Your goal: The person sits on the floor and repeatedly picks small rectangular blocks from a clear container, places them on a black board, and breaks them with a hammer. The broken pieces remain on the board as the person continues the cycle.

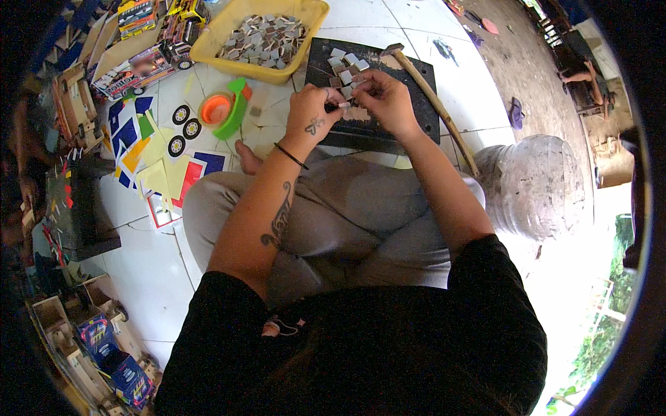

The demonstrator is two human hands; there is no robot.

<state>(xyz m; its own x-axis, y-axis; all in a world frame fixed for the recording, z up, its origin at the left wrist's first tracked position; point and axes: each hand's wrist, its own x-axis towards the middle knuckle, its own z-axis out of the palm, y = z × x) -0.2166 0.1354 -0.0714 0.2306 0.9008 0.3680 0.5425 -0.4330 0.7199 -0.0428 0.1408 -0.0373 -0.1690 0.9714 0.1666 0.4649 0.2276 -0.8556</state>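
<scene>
My left hand (313, 114) pinches a small pale-edged block (345, 104) between thumb and fingertips, over the near part of a black board (409, 90). Close beside it, my right hand (388, 102) has its fingers bent and drawn together near a pile of small square grey-faced tiles (338, 61). Whether one of those tiles sits in the right fingertips is hard to make out. The tiles lie loose on the board, some showing brown sides. A hammer (423, 87) with a wooden handle rests across the board's right side, its handle end reaching down by my knee.
A yellow basin (201, 52) with many similar tiles stands beyond the board. To the left are a green-and-orange tape dispenser (232, 114), black toy wheels (192, 127), coloured sticker sheets (128, 149) and wooden toy trucks (135, 73). A large wrapped bundle (531, 184) is at right.
</scene>
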